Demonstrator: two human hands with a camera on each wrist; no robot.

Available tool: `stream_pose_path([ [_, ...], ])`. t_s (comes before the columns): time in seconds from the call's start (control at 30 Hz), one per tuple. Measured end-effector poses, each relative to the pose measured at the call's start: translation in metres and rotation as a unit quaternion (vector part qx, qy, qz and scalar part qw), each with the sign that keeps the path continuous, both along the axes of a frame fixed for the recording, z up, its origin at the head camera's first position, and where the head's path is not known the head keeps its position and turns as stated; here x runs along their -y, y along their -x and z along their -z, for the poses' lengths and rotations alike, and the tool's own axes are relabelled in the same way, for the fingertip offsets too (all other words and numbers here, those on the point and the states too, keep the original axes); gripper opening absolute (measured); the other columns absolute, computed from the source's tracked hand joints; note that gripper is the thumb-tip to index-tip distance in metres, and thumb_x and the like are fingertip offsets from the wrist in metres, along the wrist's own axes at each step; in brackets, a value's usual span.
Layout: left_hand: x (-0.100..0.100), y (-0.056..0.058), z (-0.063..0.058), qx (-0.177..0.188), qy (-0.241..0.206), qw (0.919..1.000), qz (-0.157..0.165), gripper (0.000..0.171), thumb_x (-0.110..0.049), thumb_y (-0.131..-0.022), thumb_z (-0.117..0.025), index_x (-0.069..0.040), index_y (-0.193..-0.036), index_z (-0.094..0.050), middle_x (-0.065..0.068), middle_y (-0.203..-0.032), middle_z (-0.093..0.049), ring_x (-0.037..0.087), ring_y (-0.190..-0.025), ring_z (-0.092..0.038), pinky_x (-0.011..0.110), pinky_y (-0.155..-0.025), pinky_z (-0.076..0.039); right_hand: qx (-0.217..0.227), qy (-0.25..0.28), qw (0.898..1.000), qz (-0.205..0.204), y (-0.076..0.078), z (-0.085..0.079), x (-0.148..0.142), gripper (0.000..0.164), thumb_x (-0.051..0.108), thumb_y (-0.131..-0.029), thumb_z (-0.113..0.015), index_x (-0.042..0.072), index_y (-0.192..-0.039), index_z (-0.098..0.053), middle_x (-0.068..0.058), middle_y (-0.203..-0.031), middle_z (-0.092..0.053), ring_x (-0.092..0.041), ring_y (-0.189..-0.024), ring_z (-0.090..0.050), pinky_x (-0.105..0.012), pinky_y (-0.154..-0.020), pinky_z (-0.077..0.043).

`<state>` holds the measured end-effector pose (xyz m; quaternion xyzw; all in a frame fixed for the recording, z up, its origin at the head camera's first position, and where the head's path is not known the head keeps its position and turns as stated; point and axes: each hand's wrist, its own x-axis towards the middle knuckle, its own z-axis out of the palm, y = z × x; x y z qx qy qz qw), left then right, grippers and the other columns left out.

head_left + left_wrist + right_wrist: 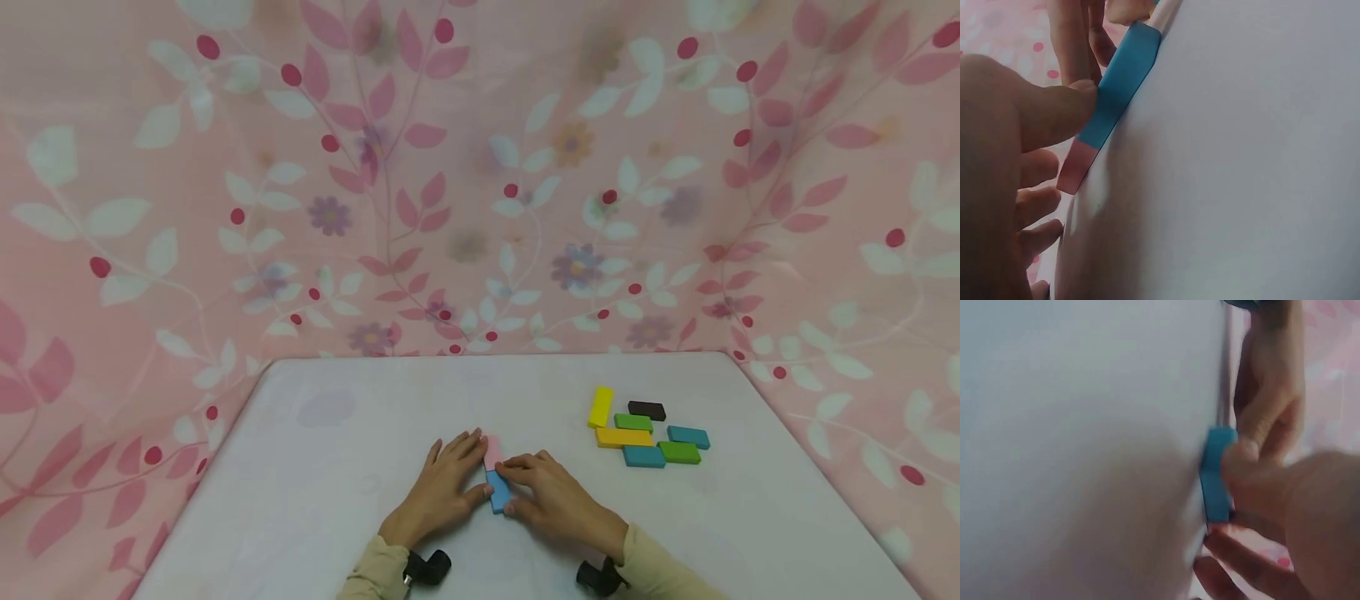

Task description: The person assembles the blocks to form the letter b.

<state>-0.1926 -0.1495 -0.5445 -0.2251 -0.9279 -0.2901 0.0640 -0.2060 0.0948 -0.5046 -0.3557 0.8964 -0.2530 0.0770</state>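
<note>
Two flat blocks, a pink block (492, 452) and a blue block (497, 490), lie end to end on the white table, the pink one farther away. My left hand (438, 493) lies along their left side, fingers extended, with its fingertips beside the pink block and its thumb against the blue one. From the right, my right hand (553, 498) holds the blue block between thumb and bent fingers, the fingers near the seam. In the left wrist view the left thumb touches the blue block (1121, 84). The right fingers partly cover the blue block (1215, 495) in the right wrist view.
To the right on the white table (300, 483) lies a loose group: a yellow block (601, 407), a black block (647, 410), an orange-yellow block (624, 437), green blocks (679, 452) and teal blocks (643, 456). Pink floral cloth (465, 208) surrounds the table behind and at the sides.
</note>
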Motion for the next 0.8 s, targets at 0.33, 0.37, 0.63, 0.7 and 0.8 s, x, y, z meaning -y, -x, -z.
stream_pose_path([
  [0.33,-0.02,-0.017,0.002,-0.079,-0.039,0.9949,-0.049,0.053,-0.038,-0.1,-0.071,-0.004,-0.141,-0.068,0.016,-0.151,-0.062,0.048,-0.143,-0.05,0.081,-0.109,-0.035,-0.087,0.042,0.979,0.178,0.036,-0.016,-0.06,0.056,0.035,-0.1,-0.074,0.003,-0.144,-0.064,-0.022,-0.138,-0.066,-0.039,-0.122,-0.062,-0.06,-0.102,-0.054],
  [0.37,-0.022,-0.019,0.003,-0.092,-0.035,0.9937,-0.054,0.051,-0.038,-0.099,-0.073,-0.004,-0.138,-0.07,0.016,-0.148,-0.065,0.049,-0.141,-0.051,0.082,-0.107,-0.036,-0.089,0.037,0.975,0.198,0.042,-0.017,-0.069,0.056,0.036,-0.1,-0.075,0.001,-0.143,-0.065,-0.024,-0.136,-0.067,-0.041,-0.121,-0.062,-0.06,-0.101,-0.055],
  [0.63,-0.031,-0.024,0.006,-0.123,-0.027,0.9884,-0.084,0.04,-0.028,-0.091,-0.083,-0.006,-0.123,-0.078,0.012,-0.139,-0.07,0.046,-0.133,-0.058,0.077,-0.102,-0.043,-0.079,0.013,0.969,0.235,0.079,-0.018,-0.127,0.058,0.029,-0.099,-0.075,-0.011,-0.14,-0.061,-0.039,-0.136,-0.06,-0.058,-0.121,-0.055,-0.068,-0.101,-0.047],
  [0.7,-0.031,-0.025,0.007,-0.118,-0.027,0.9893,-0.082,0.04,-0.029,-0.092,-0.082,-0.005,-0.124,-0.078,0.012,-0.14,-0.07,0.044,-0.133,-0.058,0.076,-0.103,-0.044,-0.09,0.001,0.97,0.227,0.085,-0.015,-0.133,0.057,0.026,-0.1,-0.074,-0.011,-0.14,-0.061,-0.039,-0.137,-0.06,-0.056,-0.123,-0.055,-0.066,-0.101,-0.045],
  [0.8,-0.032,-0.025,0.008,-0.122,-0.026,0.9892,-0.077,0.04,-0.029,-0.093,-0.081,-0.005,-0.125,-0.078,0.012,-0.142,-0.069,0.044,-0.134,-0.058,0.076,-0.103,-0.043,-0.106,-0.014,0.972,0.209,0.094,-0.012,-0.136,0.055,0.024,-0.1,-0.073,-0.011,-0.14,-0.061,-0.039,-0.139,-0.061,-0.057,-0.125,-0.055,-0.068,-0.103,-0.043],
])
